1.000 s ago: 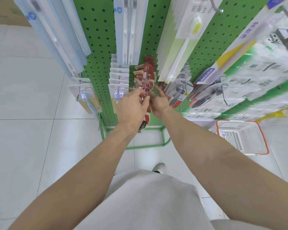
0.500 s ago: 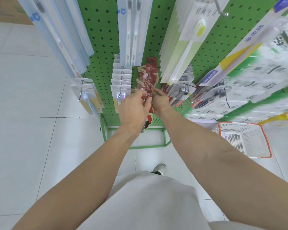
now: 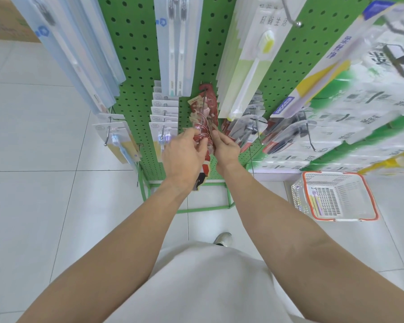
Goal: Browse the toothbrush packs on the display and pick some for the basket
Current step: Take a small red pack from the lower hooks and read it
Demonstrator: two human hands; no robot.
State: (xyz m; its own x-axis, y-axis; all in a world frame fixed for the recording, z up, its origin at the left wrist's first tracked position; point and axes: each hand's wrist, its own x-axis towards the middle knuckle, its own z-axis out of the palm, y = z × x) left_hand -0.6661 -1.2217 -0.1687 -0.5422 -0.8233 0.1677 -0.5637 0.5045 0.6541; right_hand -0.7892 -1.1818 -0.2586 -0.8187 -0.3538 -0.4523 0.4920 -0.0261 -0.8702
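Several red toothbrush packs (image 3: 207,108) hang in a row on one hook of the green pegboard display (image 3: 138,73). My left hand (image 3: 184,157) pinches the front red pack near the hook's tip. My right hand (image 3: 225,149) grips the same bunch of red packs from the right side. The lower end of a red pack shows below my left wrist. A white basket with an orange rim (image 3: 369,197) stands on the floor to the right, holding one yellow and purple pack (image 3: 314,202).
Pale blue packs (image 3: 75,54), a twin-brush pack (image 3: 177,43) and a green and white pack (image 3: 252,59) hang higher up. Small white packs (image 3: 162,117) hang left of the red ones. Clear blister packs (image 3: 254,127) hang to the right. Stacked tissue packages (image 3: 364,108) fill the right side.
Both hands have stayed at the red packs, shifting slightly along the hook. The view has drifted a little, bringing the basket lower and further right.
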